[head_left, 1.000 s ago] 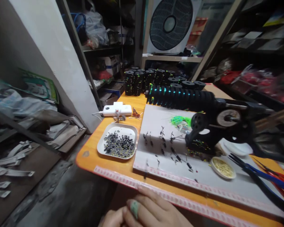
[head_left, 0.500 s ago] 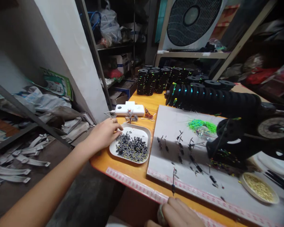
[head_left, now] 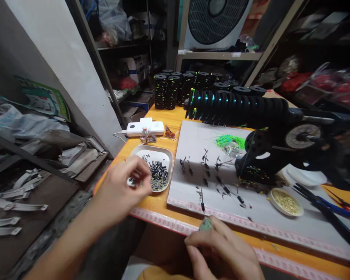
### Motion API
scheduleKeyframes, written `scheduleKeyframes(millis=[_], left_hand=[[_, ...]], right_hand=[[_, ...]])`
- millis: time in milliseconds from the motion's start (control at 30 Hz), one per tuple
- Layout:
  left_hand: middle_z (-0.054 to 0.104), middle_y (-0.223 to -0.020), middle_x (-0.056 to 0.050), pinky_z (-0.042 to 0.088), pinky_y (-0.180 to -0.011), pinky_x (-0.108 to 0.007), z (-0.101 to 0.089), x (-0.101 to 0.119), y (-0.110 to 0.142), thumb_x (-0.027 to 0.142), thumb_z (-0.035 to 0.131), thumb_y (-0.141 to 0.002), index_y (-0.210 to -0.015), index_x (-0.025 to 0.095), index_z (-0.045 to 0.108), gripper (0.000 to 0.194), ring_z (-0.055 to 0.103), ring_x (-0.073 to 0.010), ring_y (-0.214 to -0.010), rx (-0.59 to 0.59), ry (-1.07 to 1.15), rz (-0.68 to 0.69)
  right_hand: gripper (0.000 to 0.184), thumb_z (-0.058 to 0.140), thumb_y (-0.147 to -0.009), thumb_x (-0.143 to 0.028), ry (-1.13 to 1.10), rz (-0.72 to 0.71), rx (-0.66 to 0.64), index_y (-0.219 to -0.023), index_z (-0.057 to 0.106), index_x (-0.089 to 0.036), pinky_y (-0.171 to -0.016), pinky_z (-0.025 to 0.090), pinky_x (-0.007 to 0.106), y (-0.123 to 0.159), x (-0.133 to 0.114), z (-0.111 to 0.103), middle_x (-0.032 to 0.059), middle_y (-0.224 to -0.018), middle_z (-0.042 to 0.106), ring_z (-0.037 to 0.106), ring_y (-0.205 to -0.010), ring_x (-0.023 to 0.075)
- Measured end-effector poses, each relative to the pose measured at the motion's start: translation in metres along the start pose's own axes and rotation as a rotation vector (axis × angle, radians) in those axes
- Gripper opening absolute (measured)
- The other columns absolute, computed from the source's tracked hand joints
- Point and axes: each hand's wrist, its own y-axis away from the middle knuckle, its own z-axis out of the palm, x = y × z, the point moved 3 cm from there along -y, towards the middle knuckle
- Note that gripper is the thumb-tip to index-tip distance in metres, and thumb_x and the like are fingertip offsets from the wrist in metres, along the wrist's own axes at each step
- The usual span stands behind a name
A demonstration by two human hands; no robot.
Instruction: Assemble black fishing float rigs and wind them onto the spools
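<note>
My left hand [head_left: 125, 188] is in front of the near left part of a white tray [head_left: 170, 165], its thumb and fingers curled together. Anything between those fingertips is too small or hidden to name. Small black cylindrical parts [head_left: 159, 171], many with yellow tips, lie heaped in the tray. At the table's front edge my right hand [head_left: 224, 249] is closed, thumb against the bent fingers; what it may pinch cannot be made out. A greenish wrap [head_left: 205, 224] shows at one of its fingers. Just beyond it, a black part with thin leads [head_left: 203, 206] rests on the grey board [head_left: 186, 190].
Several similar leaded parts are scattered on the board. A black machine [head_left: 259, 151] carrying a ribbed roll stands right, near a bowl of gold-coloured bits [head_left: 286, 202] and blue-handled pliers [head_left: 332, 214]. Black spools [head_left: 166, 91] and a white power strip [head_left: 145, 127] sit farther back.
My left hand has moved from the tray's far left rim toward me, its fingers curling. My right hand has come further into view and turned, showing its thumb. The view has shifted right.
</note>
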Motion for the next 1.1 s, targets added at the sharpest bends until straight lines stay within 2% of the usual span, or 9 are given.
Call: scheduleKeyframes(millis=[67,133,200,267,367,533,733,900,1100], left_hand=[[0.057,-0.083,0.001,0.047,-0.065,-0.022,0.024,0.014,0.031,0.012,0.055,-0.082,-0.081,0.020,0.055,0.008,0.058,-0.0122,-0.077,-0.027,0.458,-0.161],[0.057,-0.084,0.002,0.044,-0.058,-0.017,0.052,0.023,0.056,0.016,0.061,-0.082,-0.086,0.020,0.061,0.006,0.057,-0.0081,-0.068,-0.041,0.840,-0.332],[0.057,-0.081,0.002,0.037,-0.046,-0.014,0.079,0.031,0.071,0.025,0.066,-0.082,-0.087,0.020,0.066,0.007,0.050,-0.0016,-0.050,-0.113,1.202,-0.465],[0.057,-0.071,0.004,0.034,-0.044,-0.012,0.096,0.038,0.079,0.029,0.073,-0.078,-0.083,0.019,0.070,0.011,0.047,0.0000,-0.045,-0.111,1.464,-0.600],[0.058,-0.061,0.004,0.034,-0.044,-0.010,0.106,0.047,0.083,0.028,0.081,-0.069,-0.074,0.019,0.071,0.015,0.048,0.0003,-0.044,-0.081,1.687,-0.760],[0.057,-0.058,0.005,0.032,-0.040,-0.007,0.108,0.055,0.085,0.031,0.083,-0.065,-0.069,0.017,0.071,0.019,0.046,0.0023,-0.039,-0.144,1.801,-0.778],[0.056,-0.056,0.005,0.037,-0.039,-0.006,0.107,0.055,0.087,0.029,0.082,-0.067,-0.070,0.017,0.072,0.016,0.050,0.0004,-0.040,-0.188,1.750,-0.738],[0.058,-0.059,0.003,0.039,-0.036,-0.005,0.101,0.056,0.086,0.027,0.078,-0.072,-0.075,0.018,0.074,0.010,0.048,-0.0001,-0.042,-0.186,1.672,-0.743],[0.055,-0.063,0.005,0.045,-0.037,-0.009,0.097,0.058,0.088,0.031,0.080,-0.069,-0.080,0.024,0.077,0.013,0.045,0.0009,-0.038,-0.132,1.571,-0.730]], right_hand=[[0.012,0.055,-0.081,-0.008,-0.031,0.050,0.024,-0.078,0.062,-0.018,-0.049,0.044,0.021,0.001,0.000,-0.003,0.0014,-0.063,0.056,0.054,-0.052,0.0108],[0.011,0.057,-0.080,-0.009,-0.059,0.072,0.027,-0.078,0.062,-0.019,-0.055,0.047,0.025,0.001,-0.003,-0.005,0.0003,-0.061,0.057,0.054,-0.052,0.0114],[0.012,0.057,-0.079,-0.009,-0.095,0.103,0.032,-0.078,0.063,-0.020,-0.055,0.046,0.025,0.002,-0.006,-0.007,0.0001,-0.061,0.059,0.054,-0.053,0.0120],[0.014,0.055,-0.080,-0.009,-0.158,0.146,0.027,-0.075,0.062,-0.020,-0.051,0.043,0.023,0.002,-0.008,-0.009,0.0014,-0.064,0.059,0.055,-0.055,0.0124],[0.014,0.053,-0.078,-0.008,-0.282,0.213,-0.011,-0.070,0.058,-0.019,-0.050,0.041,0.022,0.000,-0.011,-0.010,0.0021,-0.068,0.059,0.054,-0.057,0.0114],[0.013,0.049,-0.077,-0.011,-0.483,0.339,-0.119,-0.068,0.050,-0.020,-0.054,0.043,0.022,-0.001,-0.011,-0.012,0.0015,-0.072,0.061,0.052,-0.060,0.0115],[0.013,0.047,-0.078,-0.012,-0.485,0.427,-0.234,-0.068,0.048,-0.020,-0.056,0.043,0.023,-0.001,-0.011,-0.013,-0.0008,-0.066,0.052,0.050,-0.061,0.0122],[0.015,0.047,-0.080,-0.015,-0.549,0.458,-0.208,-0.067,0.044,-0.021,-0.057,0.041,0.023,-0.002,-0.010,-0.011,-0.0015,-0.066,0.051,0.044,-0.060,0.0111],[0.015,0.045,-0.079,-0.015,-0.569,0.466,-0.187,-0.066,0.044,-0.022,-0.055,0.037,0.024,-0.001,-0.011,-0.010,-0.0038,-0.061,0.046,0.038,-0.057,0.0111]])
